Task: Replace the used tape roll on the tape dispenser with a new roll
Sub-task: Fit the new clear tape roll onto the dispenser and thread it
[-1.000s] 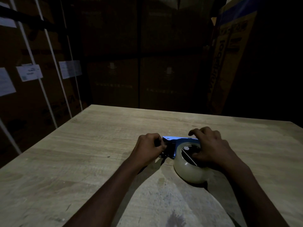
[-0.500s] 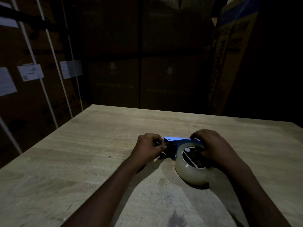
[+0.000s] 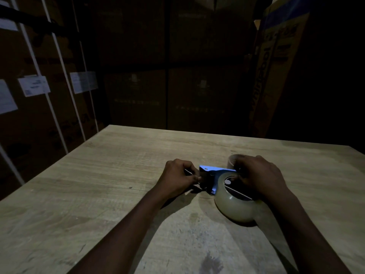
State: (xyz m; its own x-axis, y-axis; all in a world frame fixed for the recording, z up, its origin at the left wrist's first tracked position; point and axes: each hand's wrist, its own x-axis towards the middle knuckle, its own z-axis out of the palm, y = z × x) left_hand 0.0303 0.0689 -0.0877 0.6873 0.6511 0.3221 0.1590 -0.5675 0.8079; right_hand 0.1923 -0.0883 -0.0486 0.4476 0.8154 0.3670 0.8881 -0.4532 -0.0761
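Lower centre of the frame, on a wooden table (image 3: 98, 194): one tape dispenser (image 3: 215, 170), blue frame, lying on its side, with a full clear tape roll (image 3: 235, 208) seated on its hub at the right end.

Left hand (image 3: 178, 176): fingers curled, pinching the dispenser's black cutter end.

Right hand (image 3: 262, 176): arched over the roll's far rim, fingers curled near the hub. A small blurred brownish ring (image 3: 234, 161) shows at its fingertips; whether it is gripped cannot be told.

Step in hand, as judged: seating the roll and leading tape toward the cutter.

Handling note: hold the left pinch firm so the frame does not slide, press the roll square onto the hub, and keep the fingers off the blade.

Position: the dispenser lies between the two hands, touching both. The roll sits under the right hand and extends toward the lower edge of the frame.

Background: stacked cartons (image 3: 138, 95), dim.
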